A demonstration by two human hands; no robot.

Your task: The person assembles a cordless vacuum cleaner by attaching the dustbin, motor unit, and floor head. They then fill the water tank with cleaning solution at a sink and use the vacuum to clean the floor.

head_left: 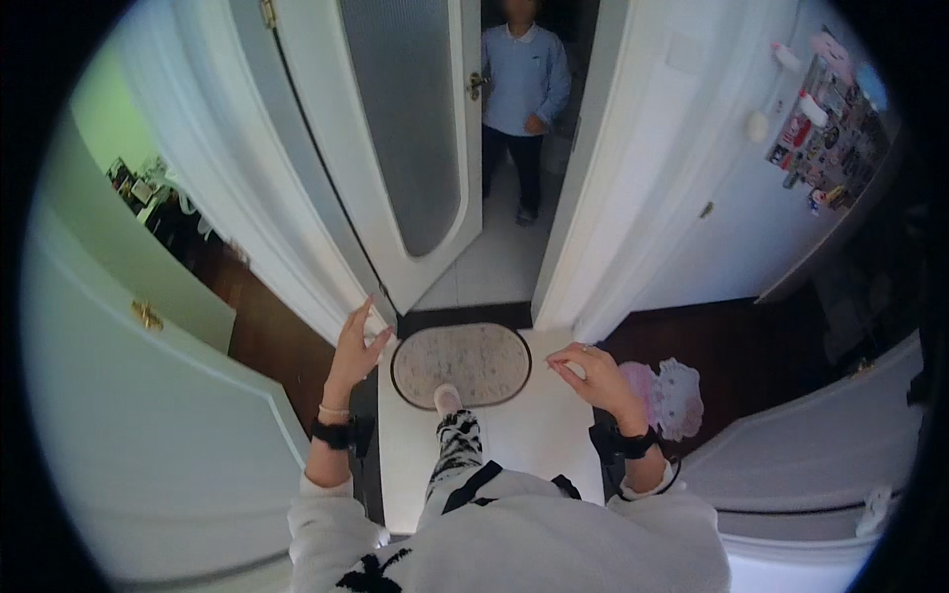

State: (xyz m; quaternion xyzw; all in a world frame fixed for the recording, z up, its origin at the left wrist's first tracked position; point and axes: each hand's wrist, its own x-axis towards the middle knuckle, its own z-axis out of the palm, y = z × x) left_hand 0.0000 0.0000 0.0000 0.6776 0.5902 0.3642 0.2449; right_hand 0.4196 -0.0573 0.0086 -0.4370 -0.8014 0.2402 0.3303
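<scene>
My left hand [354,348] is raised in front of me with its fingers apart and nothing in it. It is nearest to the white door frame [287,178] on the left. My right hand [596,379] hovers on the other side, fingers loosely bent, with a gap between thumb and fingers and no object visible in it. Between and below the hands, an oval grey mat [460,358] with a dark rim lies on the pale floor before a doorway. One of my feet [448,398], in a light shoe or slipper, rests on the mat's near edge.
Ahead, a white door [395,148] with a frosted pane stands partly open; a person [524,84] in a light blue top is behind it. Other doors flank me at left [158,395] and right [820,435]. A pink-and-white character-shaped mat [675,400] lies at right.
</scene>
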